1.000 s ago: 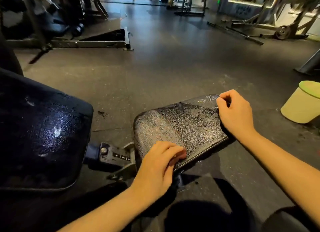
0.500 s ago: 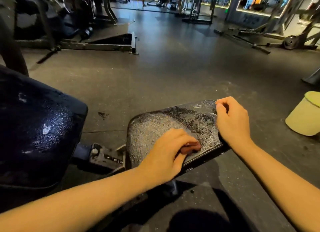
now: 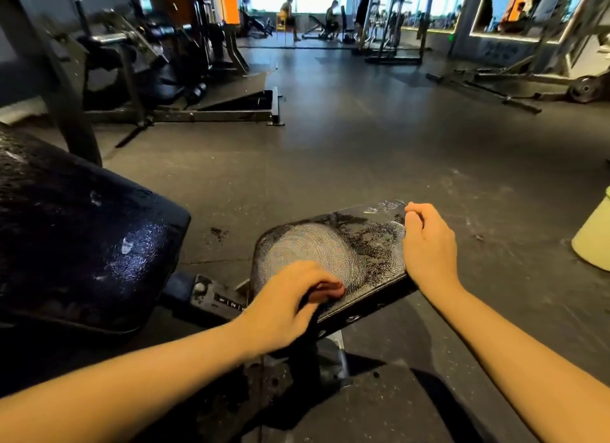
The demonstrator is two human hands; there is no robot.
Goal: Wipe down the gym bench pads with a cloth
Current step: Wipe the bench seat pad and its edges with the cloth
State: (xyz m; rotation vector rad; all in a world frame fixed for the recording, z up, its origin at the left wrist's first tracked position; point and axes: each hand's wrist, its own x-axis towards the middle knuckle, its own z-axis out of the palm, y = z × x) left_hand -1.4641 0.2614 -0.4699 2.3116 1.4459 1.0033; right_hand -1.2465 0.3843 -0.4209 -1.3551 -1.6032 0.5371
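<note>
Head view, looking down at a gym bench. The seat pad [image 3: 373,244] is black and lies centre frame, wet, with droplets over its right half and a grey, streaked, rounded patch over its left half. The left hand [image 3: 287,305] sits on the near-left part of the pad with fingers curled down over a small reddish cloth [image 3: 326,292]. Only a sliver of the cloth shows beneath the fingertips, pressed against the pad surface at the edge of the grey patch; the hand is slightly blurred. The right hand [image 3: 429,244] is at the pad's right edge, fingers bent and wrapped over that edge, thumb side up, gripping it. The two forearms enter from the bottom corners, bare. To the left, the larger back pad [image 3: 82,238] is also black and beaded with moisture, separated from the seat pad by a metal bracket [image 3: 218,297] with small numbers on it. A pale green bin [image 3: 594,241] stands on the dark rubber floor [image 3: 363,145] at the right edge, well apart from the bench. Weight machines [image 3: 138,63] stand at upper left. Seated people [image 3: 288,11] are far back by the bright windows.
</note>
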